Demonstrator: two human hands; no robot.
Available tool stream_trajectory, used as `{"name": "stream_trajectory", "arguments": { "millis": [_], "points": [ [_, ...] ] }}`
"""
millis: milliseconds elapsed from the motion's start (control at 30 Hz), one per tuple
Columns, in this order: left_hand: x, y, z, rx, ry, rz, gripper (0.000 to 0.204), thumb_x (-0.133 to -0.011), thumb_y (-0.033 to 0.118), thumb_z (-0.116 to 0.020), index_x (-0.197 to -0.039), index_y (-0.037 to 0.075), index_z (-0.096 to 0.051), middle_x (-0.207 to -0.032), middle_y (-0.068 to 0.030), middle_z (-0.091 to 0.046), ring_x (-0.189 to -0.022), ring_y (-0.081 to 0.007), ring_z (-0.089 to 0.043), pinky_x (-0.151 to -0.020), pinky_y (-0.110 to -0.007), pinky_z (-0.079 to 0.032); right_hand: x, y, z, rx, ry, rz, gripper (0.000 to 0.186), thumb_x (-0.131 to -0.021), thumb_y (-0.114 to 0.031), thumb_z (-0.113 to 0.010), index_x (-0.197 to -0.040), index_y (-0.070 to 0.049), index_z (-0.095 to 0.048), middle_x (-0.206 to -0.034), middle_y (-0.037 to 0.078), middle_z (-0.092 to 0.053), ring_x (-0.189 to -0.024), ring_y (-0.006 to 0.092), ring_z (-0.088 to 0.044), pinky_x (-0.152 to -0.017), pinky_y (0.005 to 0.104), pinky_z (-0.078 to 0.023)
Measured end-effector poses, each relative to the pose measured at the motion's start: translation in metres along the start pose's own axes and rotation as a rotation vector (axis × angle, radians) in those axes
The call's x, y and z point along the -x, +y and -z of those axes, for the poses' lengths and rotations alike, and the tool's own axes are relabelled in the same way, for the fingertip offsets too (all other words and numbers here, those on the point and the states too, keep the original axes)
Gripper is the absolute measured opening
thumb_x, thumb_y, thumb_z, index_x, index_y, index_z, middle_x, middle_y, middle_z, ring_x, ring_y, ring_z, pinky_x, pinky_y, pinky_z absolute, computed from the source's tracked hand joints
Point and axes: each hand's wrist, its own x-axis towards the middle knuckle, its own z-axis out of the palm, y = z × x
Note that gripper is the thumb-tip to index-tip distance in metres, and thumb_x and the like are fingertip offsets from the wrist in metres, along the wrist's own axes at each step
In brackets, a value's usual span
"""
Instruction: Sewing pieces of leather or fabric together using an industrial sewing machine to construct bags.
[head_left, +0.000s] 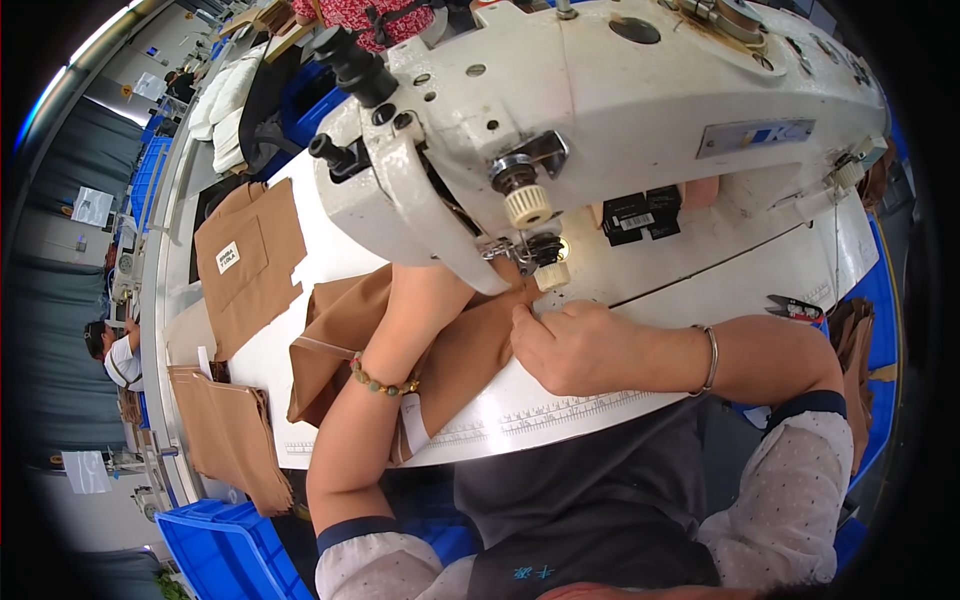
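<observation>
A piece of brown fabric [470,350] lies bunched and folded on the white sewing table, its upper end under the head of a white sewing machine [600,90]. My left hand [432,290] reaches over the fabric to the needle area. Most of its fingers are hidden behind the machine head. My right hand [570,345] is closed, its thumb and forefinger pinching the fabric's edge just in front of the needle area. A white strip [413,425] hangs from the fabric near the table's front edge.
Flat brown pieces [235,260] with a white label lie at left, above a brown stack [230,430]. Red-handled thread snips [795,308] rest at right; a black box [640,215] sits beneath the machine arm. Blue crates [235,550] stand around the table. Another person [122,355] works far left.
</observation>
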Motion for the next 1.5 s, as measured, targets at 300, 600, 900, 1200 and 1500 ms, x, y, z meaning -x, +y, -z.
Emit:
{"name": "stream_trajectory", "arguments": {
  "millis": [300,600,900,1200,1500],
  "points": [
    [-0.008,0.008,0.008,0.185,-0.032,0.111,0.016,-0.087,0.013,-0.072,-0.099,0.001,-0.073,-0.091,-0.0157,-0.073,-0.084,-0.0334,-0.071,-0.073,-0.042,-0.055,-0.001,0.0,-0.001,0.018,-0.019,-0.018,0.02,-0.076,-0.014,-0.066,-0.08,0.005,-0.07,-0.088,0.026,-0.071,-0.054,0.0156,-0.062,-0.045,0.027,-0.046],
    [0.04,0.085,0.056,-0.071,-0.079,0.07,0.041,-0.077,0.017,-0.078,-0.115,0.006,-0.065,-0.108,-0.006,-0.068,-0.11,-0.0275,-0.062,-0.11,-0.068,-0.028,0.002,0.004,-0.004,-0.065,0.002,-0.061,0.018,-0.075,-0.017,-0.066,-0.079,0.0,-0.069,-0.083,0.02,-0.069,-0.056,0.0172,-0.063,-0.048,0.0287,-0.049],
    [0.06,0.069,0.029,-0.38,-0.02,-0.22,0.024,-0.082,0.015,-0.065,-0.105,0.006,-0.066,-0.106,-0.007,-0.069,-0.103,-0.0233,-0.064,-0.106,-0.05,-0.046,-0.003,0.009,0.005,-0.064,0.051,-0.094,0.019,-0.073,-0.016,-0.065,-0.085,-0.002,-0.07,-0.1,0.013,-0.073,-0.062,0.0125,-0.062,-0.052,0.0252,-0.045],
    [0.046,0.08,0.042,-0.163,-0.109,-0.024,0.033,-0.086,0.008,-0.069,-0.118,0.004,-0.068,-0.116,-0.0099,-0.067,-0.101,-0.0288,-0.063,-0.094,-0.047,-0.05,0.001,-0.011,0.011,-0.061,-0.162,-0.064,0.02,-0.081,-0.014,-0.065,-0.087,0.004,-0.072,-0.101,0.029,-0.072,-0.052,0.0145,-0.062,-0.046,0.0261,-0.049],
    [0.055,0.058,0.013,-0.105,0.003,-0.116,0.038,-0.082,0.005,-0.072,-0.12,0.005,-0.072,-0.118,-0.0083,-0.063,-0.097,-0.0262,-0.06,-0.08,-0.039,-0.051,0.004,-0.016,0.014,-0.037,-0.19,-0.067,0.021,-0.082,-0.012,-0.066,-0.091,0.007,-0.072,-0.102,0.032,-0.072,-0.05,0.013,-0.06,-0.043,0.0255,-0.047]
  ]
}}
